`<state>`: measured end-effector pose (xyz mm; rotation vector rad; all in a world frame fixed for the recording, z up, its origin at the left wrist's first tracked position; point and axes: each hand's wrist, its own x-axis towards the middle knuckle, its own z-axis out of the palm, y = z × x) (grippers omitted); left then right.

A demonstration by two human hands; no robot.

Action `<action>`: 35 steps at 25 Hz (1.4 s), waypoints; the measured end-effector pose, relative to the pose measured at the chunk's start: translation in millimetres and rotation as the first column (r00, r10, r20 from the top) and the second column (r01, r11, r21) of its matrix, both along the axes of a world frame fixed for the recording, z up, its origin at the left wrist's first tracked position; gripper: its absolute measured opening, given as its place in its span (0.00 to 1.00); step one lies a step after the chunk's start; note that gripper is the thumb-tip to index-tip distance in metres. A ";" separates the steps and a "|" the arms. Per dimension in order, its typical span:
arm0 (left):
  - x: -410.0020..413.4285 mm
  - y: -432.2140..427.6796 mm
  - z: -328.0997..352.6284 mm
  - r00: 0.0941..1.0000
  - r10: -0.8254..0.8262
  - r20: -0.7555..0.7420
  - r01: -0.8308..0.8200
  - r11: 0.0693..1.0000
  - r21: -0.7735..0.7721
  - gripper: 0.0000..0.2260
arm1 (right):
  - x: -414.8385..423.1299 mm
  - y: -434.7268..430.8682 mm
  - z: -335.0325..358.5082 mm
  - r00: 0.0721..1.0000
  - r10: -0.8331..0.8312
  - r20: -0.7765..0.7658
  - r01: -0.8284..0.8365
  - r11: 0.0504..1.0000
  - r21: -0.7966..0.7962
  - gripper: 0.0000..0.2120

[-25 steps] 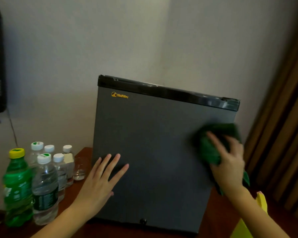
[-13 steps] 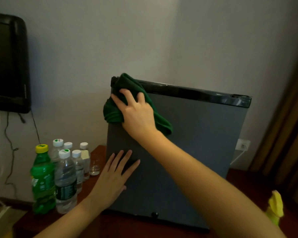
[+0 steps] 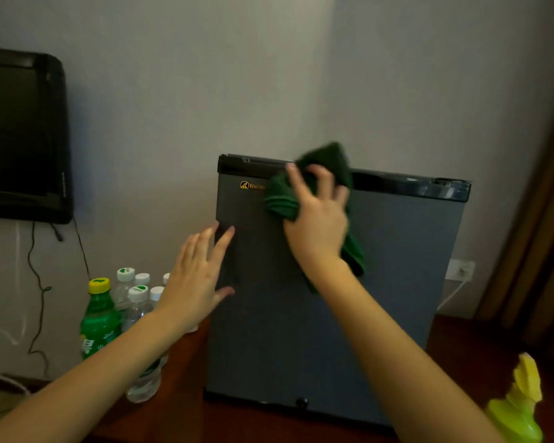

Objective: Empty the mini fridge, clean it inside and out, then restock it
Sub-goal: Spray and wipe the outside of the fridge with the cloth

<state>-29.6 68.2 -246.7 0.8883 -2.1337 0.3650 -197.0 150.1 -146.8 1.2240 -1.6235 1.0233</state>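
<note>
Fridge (image 3: pixel 333 314): grey, door closed, standing on a dark wooden table (image 3: pixel 179 410) against the far wall; black band along the top, yellow logo at upper left.
Right hand (image 3: pixel 317 225): on the upper part of the door, fingers bent over a bunched cloth and gripping it against the door.
Cloth (image 3: pixel 282 199): dark green, under the right palm and fingers; it reaches up over the black band, covers the end of the logo, and one tail hangs down right of the wrist.
Left hand (image 3: pixel 199 276): fingers straight and spread apart, holding nothing, at the door's left edge; whether it presses the door cannot be told.
Bottles: a green soda bottle (image 3: pixel 100 318) with a yellow cap and several clear water bottles (image 3: pixel 138 302) with white caps stand together left of the fridge, partly behind the left forearm.
Spray bottle (image 3: pixel 522 407): yellow-green, near right corner.
TV (image 3: pixel 20 135): black, on the wall at far left, cables hanging below.
Socket (image 3: pixel 461 270): white, on the wall right of the fridge.
Curtain (image 3: pixel 544 219): brown, far right.
</note>
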 end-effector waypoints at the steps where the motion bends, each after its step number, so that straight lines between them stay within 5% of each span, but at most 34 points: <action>1: 0.8 0.4 1.5 1.000 0.012 0.012 -0.012 1.000 0.012 0.50 | 24.9 -18.3 2.5 0.981 0.032 -0.190 -0.013 0.995 0.099 0.33; 3: 0.0 4.8 4.9 0.998 0.058 0.032 -0.061 0.995 0.077 0.48 | 56.1 -38.4 7.6 0.870 0.116 -0.479 0.067 0.935 0.348 0.27; 5: 0.0 11.2 4.8 0.995 0.074 0.061 -0.079 0.993 0.092 0.48 | 48.4 -35.7 17.9 0.852 0.150 -0.501 0.092 0.901 0.425 0.26; 9: 7.5 23.5 3.8 0.998 0.033 0.048 -0.036 0.998 0.048 0.47 | -36.6 23.7 14.4 0.941 0.015 -0.338 0.065 0.972 0.226 0.31; 14: 7.1 43.1 7.1 0.997 0.001 0.072 -0.004 0.999 0.053 0.44 | -135.8 106.6 1.0 0.984 -0.064 0.165 0.062 0.998 0.017 0.32; 17: 15.1 65.1 0.8 0.999 -0.034 0.029 0.033 0.998 0.054 0.42 | -131.0 105.9 -55.0 0.975 -0.056 0.217 0.061 0.998 -0.016 0.34; 22: 34.3 79.1 -39.9 0.990 -0.130 0.048 0.126 0.990 0.069 0.39 | -143.8 137.5 -184.8 0.983 0.020 0.182 -0.052 0.983 0.173 0.33; 26: 25.7 63.7 -90.8 0.980 -0.176 0.098 0.152 0.965 0.214 0.26 | -130.8 142.5 -263.4 0.989 0.134 0.070 -0.151 0.875 0.460 0.36; 30: -11.7 42.7 -108.0 0.976 -0.171 -0.133 0.196 0.959 0.204 0.13 | -40.3 64.6 -271.1 0.977 0.213 -0.007 -0.177 0.830 0.529 0.33; 35: -39.3 38.6 -92.1 0.909 -0.334 -0.248 0.351 0.936 0.026 0.08 | 50.6 -7.6 -300.3 0.894 0.448 0.018 -0.260 0.484 0.836 0.20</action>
